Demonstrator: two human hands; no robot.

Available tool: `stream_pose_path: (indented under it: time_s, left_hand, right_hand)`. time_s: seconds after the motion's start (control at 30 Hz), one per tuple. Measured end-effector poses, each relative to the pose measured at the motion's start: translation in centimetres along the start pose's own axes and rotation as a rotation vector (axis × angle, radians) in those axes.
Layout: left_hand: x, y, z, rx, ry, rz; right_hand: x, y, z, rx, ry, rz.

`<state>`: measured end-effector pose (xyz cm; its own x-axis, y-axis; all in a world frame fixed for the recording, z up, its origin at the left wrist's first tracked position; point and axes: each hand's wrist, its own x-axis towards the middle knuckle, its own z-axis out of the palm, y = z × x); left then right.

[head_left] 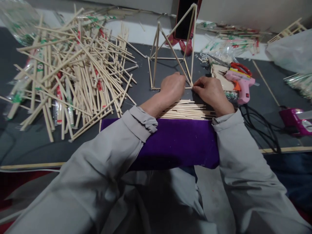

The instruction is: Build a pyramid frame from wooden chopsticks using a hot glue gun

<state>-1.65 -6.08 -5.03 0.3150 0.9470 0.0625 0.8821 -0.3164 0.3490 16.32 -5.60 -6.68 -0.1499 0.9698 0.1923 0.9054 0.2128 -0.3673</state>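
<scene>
A frame built of wooden chopsticks (194, 42) stands upright on the dark table, with a square-looking base and slanting sticks rising to peaks. My left hand (172, 85) is closed over its front bottom stick, beside a slanting stick; the fingertips are partly hidden. At the front right corner, the thumb and fingers of my right hand (211, 91) are pinched together against the joint. Just in front of both hands lies a row of loose chopsticks (187, 112), beside a purple cloth-covered pad (180, 139).
A large heap of chopsticks (80, 68), some in wrappers, covers the left. On the right are a pink glue gun (240, 83), red-handled scissors (241, 69), black cables (262, 125) and a magenta device (296, 122). A phone (184, 21) leans on a red stand behind the frame.
</scene>
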Motion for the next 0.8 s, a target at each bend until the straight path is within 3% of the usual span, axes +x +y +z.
stream_pose_path:
  time_s: [0.8]
  left_hand:
    - [0.06,-0.07,0.05,0.026,0.008,-0.009]
  right_hand:
    - [-0.09,-0.47,-0.34,0.027,-0.027,0.033]
